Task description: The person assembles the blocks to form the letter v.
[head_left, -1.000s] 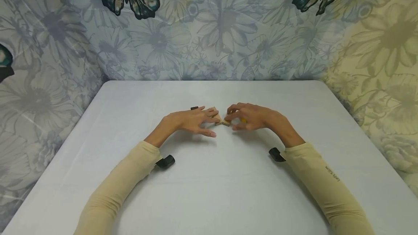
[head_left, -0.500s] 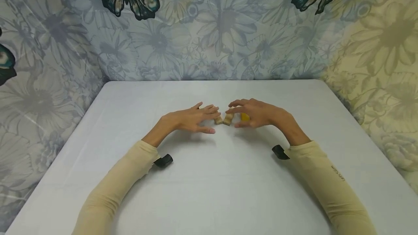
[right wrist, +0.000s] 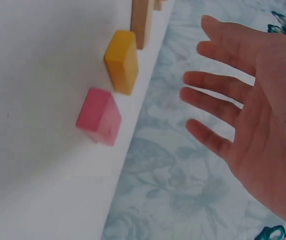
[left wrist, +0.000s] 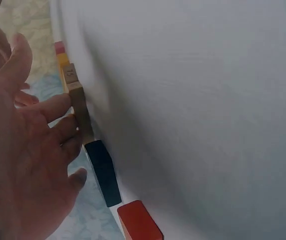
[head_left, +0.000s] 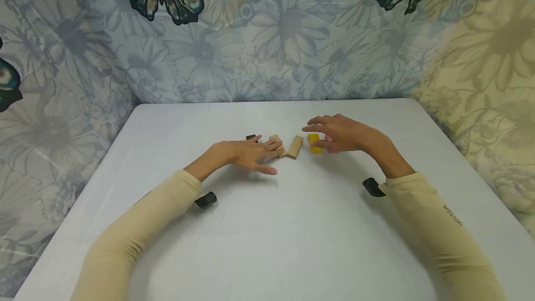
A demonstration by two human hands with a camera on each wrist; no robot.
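My left hand is spread flat over a plain wooden block, its fingertips right at the block in the left wrist view. A second plain wooden block lies beside it, angled. My right hand hovers with fingers extended above a yellow block and a pink block, which it partly covers in the head view. Nothing is in its grasp. Past the left fingers sit a dark blue block and a red block; the left hand hides the red one in the head view.
A white table stretches in front of me. Fabric with flowers and butterflies hangs behind it and along both sides. Black wrist cameras stick out from both sleeves.
My right hand has left the angled wooden block and moved right and upward, uncovering that block and the yellow one. The left hand has stayed nearly in place.
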